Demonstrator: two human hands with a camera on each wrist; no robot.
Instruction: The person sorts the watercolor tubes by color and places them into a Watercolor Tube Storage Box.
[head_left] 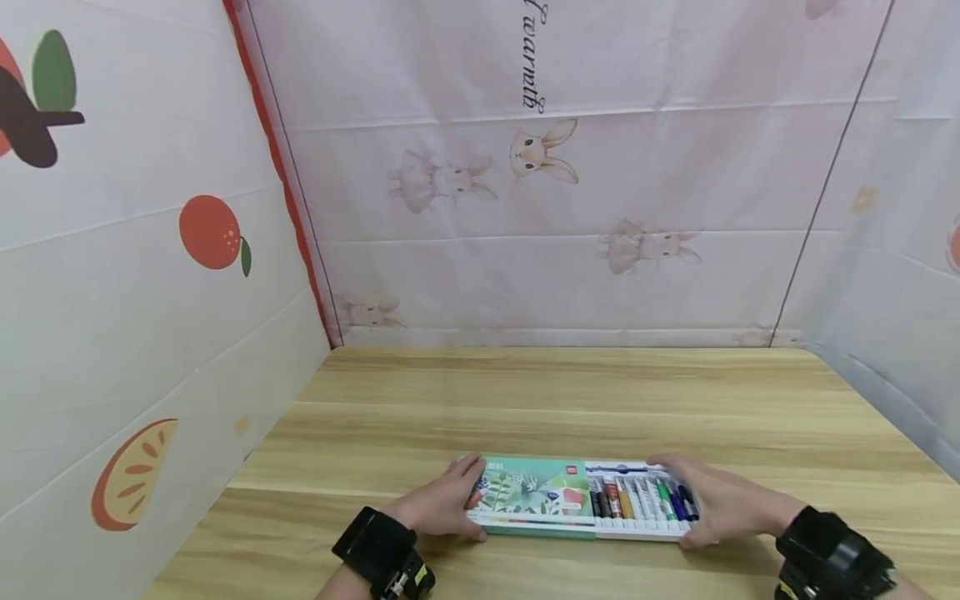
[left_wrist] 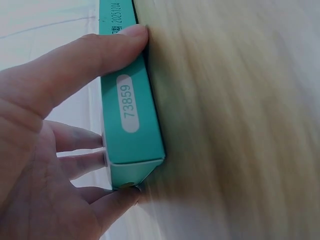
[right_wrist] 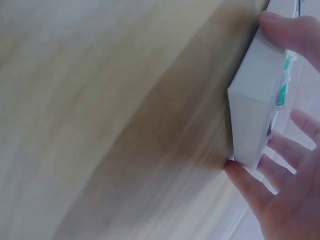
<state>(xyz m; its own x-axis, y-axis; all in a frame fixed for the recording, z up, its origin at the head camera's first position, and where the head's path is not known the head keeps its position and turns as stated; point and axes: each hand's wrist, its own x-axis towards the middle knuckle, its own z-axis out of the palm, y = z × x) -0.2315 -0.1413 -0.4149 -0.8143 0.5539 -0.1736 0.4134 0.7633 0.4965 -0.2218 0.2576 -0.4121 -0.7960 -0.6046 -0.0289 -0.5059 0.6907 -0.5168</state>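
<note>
A flat paint box lies near the front of the table, partly slid open. Its green printed sleeve [head_left: 528, 487] covers the left part; the white inner tray [head_left: 645, 535] sticks out to the right with a row of coloured paint tubes [head_left: 626, 500]. My left hand [head_left: 442, 502] grips the sleeve's left end, thumb on the near side and fingers at the far side and end. My right hand [head_left: 731, 502] grips the tray's right end, thumb near and fingers far. In the right wrist view, the tray's white corner [right_wrist: 252, 110] shows between thumb and fingers.
The wooden table [head_left: 562, 400] stretches back to a hanging cloth [head_left: 465, 283] with rabbit prints. A fruit-print cloth [head_left: 150, 333] lines the left side, and another pale cloth [head_left: 892, 333] hangs on the right. Each wrist wears a black strapped camera [head_left: 378, 546].
</note>
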